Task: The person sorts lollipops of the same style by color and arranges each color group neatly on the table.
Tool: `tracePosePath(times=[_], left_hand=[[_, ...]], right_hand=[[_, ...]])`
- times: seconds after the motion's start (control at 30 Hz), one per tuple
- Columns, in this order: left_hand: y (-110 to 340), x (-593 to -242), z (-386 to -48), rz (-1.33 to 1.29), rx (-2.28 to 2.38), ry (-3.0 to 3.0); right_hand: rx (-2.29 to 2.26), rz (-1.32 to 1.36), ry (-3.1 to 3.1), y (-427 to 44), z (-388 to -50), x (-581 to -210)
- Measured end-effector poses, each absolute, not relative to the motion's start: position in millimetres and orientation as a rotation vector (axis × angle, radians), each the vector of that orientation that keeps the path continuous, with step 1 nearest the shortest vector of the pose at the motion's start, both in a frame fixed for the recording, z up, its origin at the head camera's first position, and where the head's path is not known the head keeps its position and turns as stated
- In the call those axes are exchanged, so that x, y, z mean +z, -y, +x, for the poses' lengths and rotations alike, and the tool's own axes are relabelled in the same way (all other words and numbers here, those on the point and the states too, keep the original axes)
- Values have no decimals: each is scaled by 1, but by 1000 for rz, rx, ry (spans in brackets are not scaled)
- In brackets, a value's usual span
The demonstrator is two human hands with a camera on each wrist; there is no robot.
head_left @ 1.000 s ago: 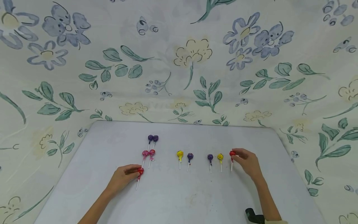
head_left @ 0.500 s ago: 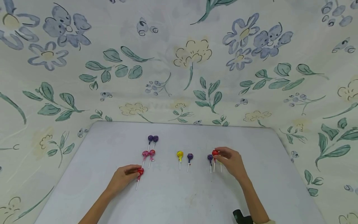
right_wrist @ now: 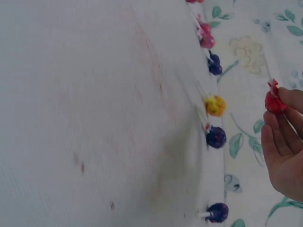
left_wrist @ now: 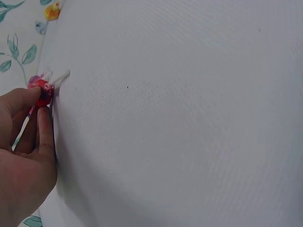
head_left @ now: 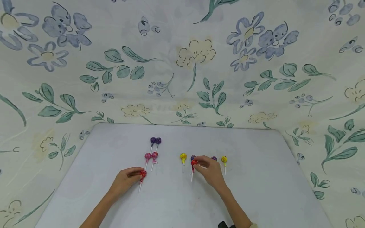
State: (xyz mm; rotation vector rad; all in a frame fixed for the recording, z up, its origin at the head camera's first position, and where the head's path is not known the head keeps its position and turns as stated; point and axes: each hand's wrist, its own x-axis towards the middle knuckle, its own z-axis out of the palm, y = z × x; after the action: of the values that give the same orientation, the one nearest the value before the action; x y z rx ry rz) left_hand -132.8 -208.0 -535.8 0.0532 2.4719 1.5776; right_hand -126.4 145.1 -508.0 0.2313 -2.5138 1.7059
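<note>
In the head view my left hand (head_left: 125, 183) holds a red lollipop (head_left: 143, 174) by its head, its white stick angled toward the front of the table. In the left wrist view thumb and fingers pinch this red lollipop (left_wrist: 43, 93). My right hand (head_left: 212, 173) pinches a second red lollipop (head_left: 194, 162) over the middle of the table. The right wrist view has that red lollipop (right_wrist: 274, 101) raised off the surface, stick upward in the picture. Behind it, a purple lollipop (head_left: 193, 157) is partly covered. Another purple lollipop (head_left: 214, 158) peeks out behind the right hand.
Two pink lollipops (head_left: 151, 155) lie just beyond the left hand, and two purple lollipops (head_left: 155, 140) lie farther back. One yellow lollipop (head_left: 183, 156) is left of the right hand; another yellow lollipop (head_left: 224, 159) is to its right. Floral cloth (head_left: 171, 63) hangs behind the white table (head_left: 171, 202).
My right hand has carried its red lollipop leftward from the right end of the row, past a yellow and a purple one. The left hand has stayed in place.
</note>
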Motion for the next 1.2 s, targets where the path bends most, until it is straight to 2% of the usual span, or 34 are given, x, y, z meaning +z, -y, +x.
tracePosePath(times=[0.5, 1.2], left_hand=[[209, -538, -130, 53, 1641, -2438], [207, -543, -131, 97, 1657, -2458]], right_hand=[[1942, 237, 2538, -58, -128, -536], [1806, 392, 2597, 5, -142, -553]])
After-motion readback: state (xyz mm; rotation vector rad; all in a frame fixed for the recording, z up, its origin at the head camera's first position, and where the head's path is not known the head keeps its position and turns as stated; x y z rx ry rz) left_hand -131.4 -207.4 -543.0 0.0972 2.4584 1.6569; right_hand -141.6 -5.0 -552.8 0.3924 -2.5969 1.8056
